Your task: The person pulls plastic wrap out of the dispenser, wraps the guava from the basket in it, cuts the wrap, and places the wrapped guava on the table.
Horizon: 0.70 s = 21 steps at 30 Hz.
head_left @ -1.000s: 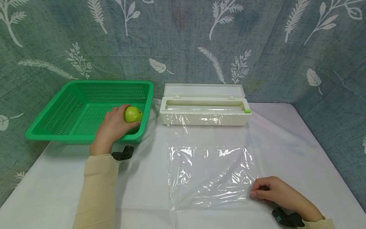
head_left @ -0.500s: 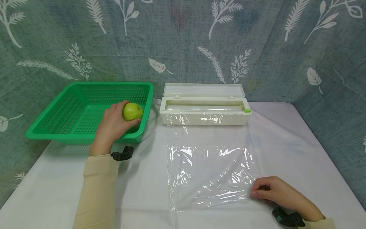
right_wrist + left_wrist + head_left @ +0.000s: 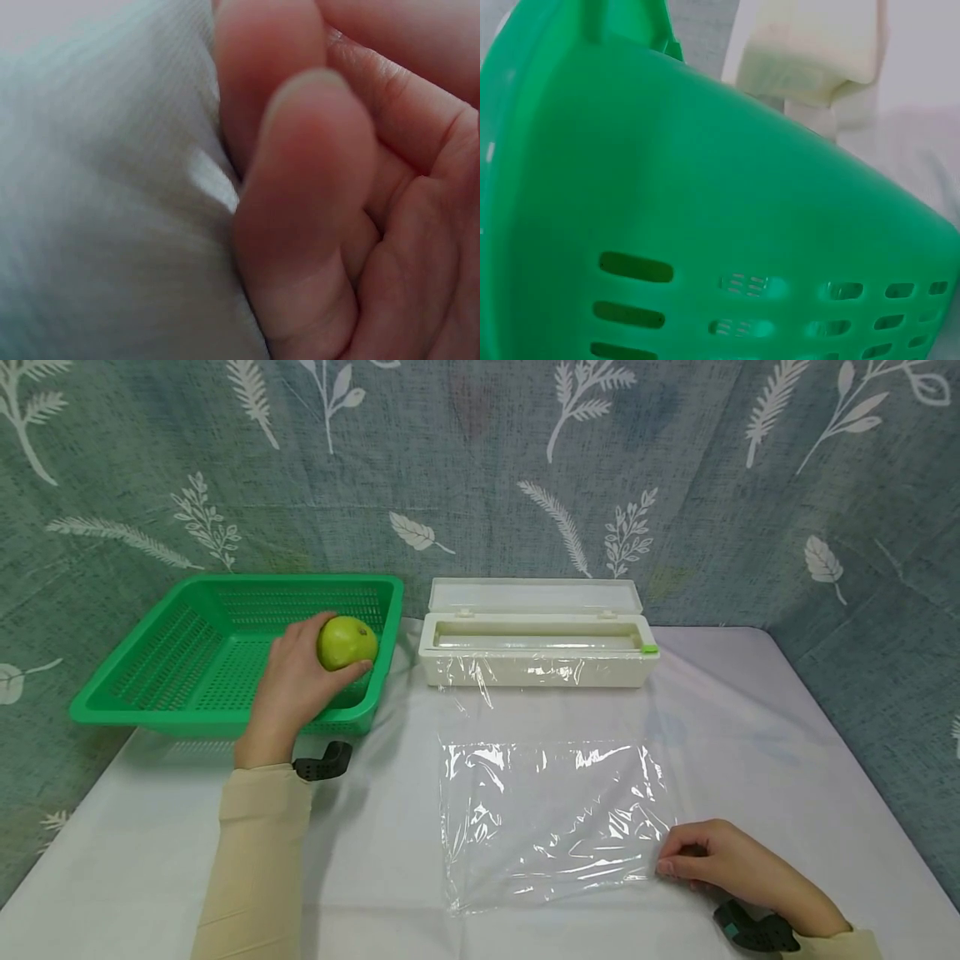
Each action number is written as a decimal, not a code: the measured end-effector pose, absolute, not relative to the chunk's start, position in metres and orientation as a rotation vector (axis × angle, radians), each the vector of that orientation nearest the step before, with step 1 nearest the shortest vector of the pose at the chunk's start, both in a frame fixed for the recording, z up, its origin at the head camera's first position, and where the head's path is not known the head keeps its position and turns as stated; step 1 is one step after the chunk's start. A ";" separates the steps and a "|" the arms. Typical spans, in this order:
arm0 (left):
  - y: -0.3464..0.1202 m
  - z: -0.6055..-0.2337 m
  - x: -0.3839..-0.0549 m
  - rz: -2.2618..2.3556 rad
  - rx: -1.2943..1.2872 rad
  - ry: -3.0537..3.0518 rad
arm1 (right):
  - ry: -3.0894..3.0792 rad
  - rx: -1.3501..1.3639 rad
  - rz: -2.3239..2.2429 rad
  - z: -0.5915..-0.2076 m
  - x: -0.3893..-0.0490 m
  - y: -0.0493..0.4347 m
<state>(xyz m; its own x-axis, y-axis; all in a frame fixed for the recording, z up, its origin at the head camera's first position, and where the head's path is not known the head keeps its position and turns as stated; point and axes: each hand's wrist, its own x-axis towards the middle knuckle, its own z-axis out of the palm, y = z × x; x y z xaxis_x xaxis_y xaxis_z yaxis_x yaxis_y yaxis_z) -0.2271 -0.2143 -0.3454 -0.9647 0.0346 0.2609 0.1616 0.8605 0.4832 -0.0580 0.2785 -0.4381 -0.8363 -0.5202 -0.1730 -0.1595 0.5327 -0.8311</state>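
Note:
My left hand (image 3: 291, 681) grips a round green apple (image 3: 347, 643), thumb on the near side and fingers on the far side. Both are over the right end of a green plastic basket (image 3: 198, 721), whose slotted wall (image 3: 682, 172) fills the left wrist view and hides the hand there. At the lower right, my right hand (image 3: 723, 864) pinches the near right corner of a clear sheet of plastic wrap (image 3: 555, 818) spread on the white cloth. Curled fingers (image 3: 307, 172) show large in the right wrist view, against the cloth with a small glint of film.
A cream wrap dispenser (image 3: 536, 672) stands at the back with its lid (image 3: 536, 597) raised; the film runs out over its front. On its right end sits a small green slider (image 3: 649, 650). A leaf-patterned grey-green curtain (image 3: 480, 468) hangs behind the table.
My left hand has raised the apple, which moves up and shows larger within the basket's outline. My right hand and the plastic wrap stay in place.

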 end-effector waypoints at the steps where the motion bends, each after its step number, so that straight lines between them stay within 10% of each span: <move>1: -0.214 -0.345 -0.227 -0.757 -0.150 -2.789 | 2.375 -0.557 -1.225 -0.438 -0.058 0.278; 21: -0.209 -0.337 -0.223 -0.825 -0.195 -2.768 | 2.383 -0.555 -1.227 -0.442 -0.057 0.280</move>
